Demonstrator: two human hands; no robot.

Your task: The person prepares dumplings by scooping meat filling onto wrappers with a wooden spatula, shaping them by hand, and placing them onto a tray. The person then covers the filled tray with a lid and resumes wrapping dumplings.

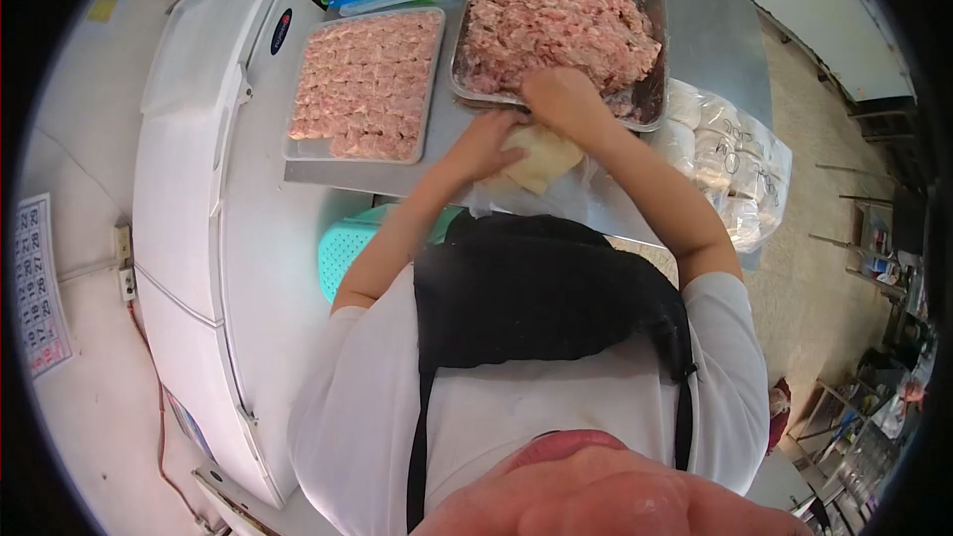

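Left hand (484, 142) loosely open by the wrappers (544, 160); thin, soft, likely tear-prone, best edge-held; right hand (564, 102) curls, contents hidden!

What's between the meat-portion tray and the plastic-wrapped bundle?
In the head view: the metal pan of ground meat, with left hand, right hand and pale sheets by its near edge.

The thin, pale yellow, square-cornered sheets (546, 159) lie flat at the near edge of the table (710, 35), over clear plastic (566, 201), partly covered by hands. Just beyond them sits a deep, rectangular, shiny metal tray (659, 60), holding a coarse, moist, pink heap of ground meat (561, 25), raised in the middle, with scraps along the near right side.
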